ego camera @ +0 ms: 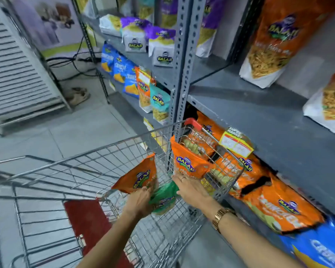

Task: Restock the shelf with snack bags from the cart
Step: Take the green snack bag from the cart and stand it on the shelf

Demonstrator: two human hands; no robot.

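An orange snack bag (136, 177) hangs tilted inside the wire cart (70, 190), near the cart's front right corner, pinched at its lower edge by the left hand (141, 200); that grip is closed on the bag, the bag rising up and away from the fingers toward the cart's front wall. Just beside it, toward the right, a green snack bag (163, 198) lies low in the cart between the two hands — whether the left grip also has hold of it cannot be told. The right hand (190, 187) is spread flat with fingers extended, a ring on one finger, and rests against the lower part of a second orange bag (189, 163) that stands upright against the cart's front right corner; this grip is open, pressing rather than clasping. A gold watch (221, 216) sits on the right wrist.

A small wire basket (215, 157) with a red handle sits at the cart's corner, holding more orange packets. The cart stands close against the grey metal shelf (269, 120), whose lowest level holds large orange and blue bags lying on their sides. The upper shelf boards carry upright orange-and-white bags at the right edge — purple, blue and teal ones farther left. A red mat (87, 217) lies on the floor under the cart.
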